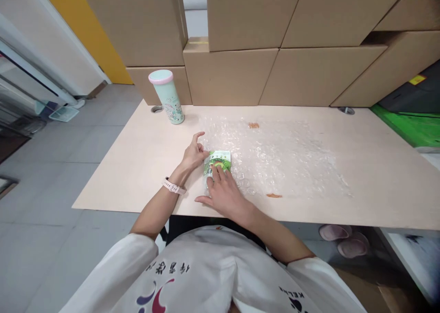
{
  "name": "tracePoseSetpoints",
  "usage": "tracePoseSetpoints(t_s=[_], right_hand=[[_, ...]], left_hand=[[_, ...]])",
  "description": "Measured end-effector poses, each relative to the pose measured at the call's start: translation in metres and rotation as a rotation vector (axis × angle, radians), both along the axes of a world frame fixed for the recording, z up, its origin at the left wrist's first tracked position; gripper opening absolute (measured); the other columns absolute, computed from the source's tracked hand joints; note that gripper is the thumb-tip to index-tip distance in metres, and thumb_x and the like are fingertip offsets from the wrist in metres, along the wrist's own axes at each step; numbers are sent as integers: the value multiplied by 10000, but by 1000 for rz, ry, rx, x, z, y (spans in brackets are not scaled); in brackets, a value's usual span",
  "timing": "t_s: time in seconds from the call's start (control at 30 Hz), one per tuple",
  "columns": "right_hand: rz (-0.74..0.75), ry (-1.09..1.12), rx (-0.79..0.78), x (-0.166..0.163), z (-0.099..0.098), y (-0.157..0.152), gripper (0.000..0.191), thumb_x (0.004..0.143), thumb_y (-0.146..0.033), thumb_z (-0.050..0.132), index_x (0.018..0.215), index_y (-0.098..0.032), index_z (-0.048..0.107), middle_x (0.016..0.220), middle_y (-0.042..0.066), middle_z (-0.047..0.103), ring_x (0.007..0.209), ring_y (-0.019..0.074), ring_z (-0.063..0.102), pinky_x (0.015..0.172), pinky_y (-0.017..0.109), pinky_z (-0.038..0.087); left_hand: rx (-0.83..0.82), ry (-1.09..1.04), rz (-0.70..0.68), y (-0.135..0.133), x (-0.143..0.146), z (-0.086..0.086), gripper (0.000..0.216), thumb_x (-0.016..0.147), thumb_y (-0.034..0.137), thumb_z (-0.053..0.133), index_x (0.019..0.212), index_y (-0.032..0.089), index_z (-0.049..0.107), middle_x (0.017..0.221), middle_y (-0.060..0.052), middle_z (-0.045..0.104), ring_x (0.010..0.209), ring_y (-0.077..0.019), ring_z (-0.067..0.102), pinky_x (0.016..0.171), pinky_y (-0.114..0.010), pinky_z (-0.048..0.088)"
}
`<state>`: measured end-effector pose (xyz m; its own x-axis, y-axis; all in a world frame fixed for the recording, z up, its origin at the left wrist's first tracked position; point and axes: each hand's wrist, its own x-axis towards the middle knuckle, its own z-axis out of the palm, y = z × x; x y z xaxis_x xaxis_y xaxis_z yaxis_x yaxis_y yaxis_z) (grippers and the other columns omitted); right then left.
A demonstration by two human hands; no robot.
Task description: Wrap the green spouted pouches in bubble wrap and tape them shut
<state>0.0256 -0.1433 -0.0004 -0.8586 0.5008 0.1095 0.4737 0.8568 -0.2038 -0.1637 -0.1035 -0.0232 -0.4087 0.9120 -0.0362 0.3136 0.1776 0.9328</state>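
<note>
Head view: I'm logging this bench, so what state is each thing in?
Green packet: lying flat, partly covered by the right hand
Right hand: fingers on the packet
Left hand: beside the packet, fingers partly curled
Bubble wrap: spread out, crinkled
Tumbler: standing, lid on
Cardboard boxes: stacked
Wristband: worn
Pink slippers: side by side

A mint tumbler (169,100) stands near stacked cardboard boxes (233,74), pink slippers (353,246) lying below.

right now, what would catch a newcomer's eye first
Probably the green-and-white packet under the right hand, at the near left corner of the bubble wrap. After that, the pink-lidded mint tumbler, standing at the back left of the table, before stacked cardboard boxes.
</note>
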Motion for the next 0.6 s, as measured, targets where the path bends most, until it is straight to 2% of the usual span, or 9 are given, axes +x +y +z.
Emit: tracePoseSetpoints(t_s=[0.07, 0.13, 0.23, 0.3, 0.33, 0.43, 0.5, 0.6], right_hand=[[-76, -14, 11, -12, -5, -15, 706, 857, -632, 647, 1203, -17, 664, 1420, 356, 516, 1360, 501, 441, 1025, 645, 431], [-129, -40, -15, -22, -5, -22, 639, 863, -559, 683, 1182, -5, 669, 1389, 377, 532, 1322, 511, 478, 921, 620, 512], [-188, -80, -64, -29, 1, -24, 453, 909, -408, 663, 1139, -18, 693, 1343, 373, 569, 1239, 492, 550, 748, 553, 587], [-223, -86, -86, -30, 6, -23, 304, 942, -263, 586, 1124, -51, 705, 1298, 342, 609, 1164, 458, 600, 676, 521, 599], [-237, -87, -92, -31, 9, -23, 279, 948, -184, 528, 1124, -61, 707, 1273, 325, 625, 1139, 440, 615, 659, 507, 601], [-251, -120, -87, -32, 14, -25, 391, 923, -20, 372, 1151, -35, 689, 1242, 311, 631, 1136, 408, 628, 663, 456, 600], [-254, -149, -90, -33, 17, -26, 416, 916, 6, 337, 1153, -26, 679, 1252, 309, 618, 1125, 382, 641, 676, 419, 592], [-254, -134, -123, -28, 21, -23, 382, 924, -20, 357, 1152, -69, 660, 1210, 269, 638, 1003, 322, 682, 680, 386, 567]], left_hand=[[27, -55, -11, -1, 0, -1, 835, 629, 82, 663, 1410, 267, 432, 638, 124, 473, 493, -61, 435, 527, -179, 345], [51, -131, -22, -2, -1, -1, 829, 621, 81, 648, 1398, 260, 421, 638, 128, 457, 471, -52, 414, 503, -172, 339], [67, -220, -25, -6, -1, 1, 841, 601, 74, 634, 1389, 255, 402, 631, 136, 442, 448, -45, 403, 469, -160, 328], [69, -247, -18, -9, -1, 3, 842, 593, 71, 633, 1382, 251, 399, 615, 143, 431, 433, -43, 397, 455, -155, 330], [70, -255, -15, -10, -1, 4, 840, 592, 71, 635, 1379, 248, 401, 607, 146, 426, 427, -43, 394, 450, -154, 336], [73, -279, -13, -13, 0, 8, 840, 580, 65, 637, 1371, 236, 409, 588, 153, 423, 415, -47, 394, 440, -159, 356], [72, -290, -13, -14, 0, 11, 853, 572, 56, 633, 1376, 232, 409, 577, 156, 425, 410, -48, 406, 440, -160, 364], [67, -304, -10, -15, 0, 18, 880, 566, 51, 637, 1394, 224, 395, 554, 165, 416, 397, -46, 408, 448, -163, 376]])
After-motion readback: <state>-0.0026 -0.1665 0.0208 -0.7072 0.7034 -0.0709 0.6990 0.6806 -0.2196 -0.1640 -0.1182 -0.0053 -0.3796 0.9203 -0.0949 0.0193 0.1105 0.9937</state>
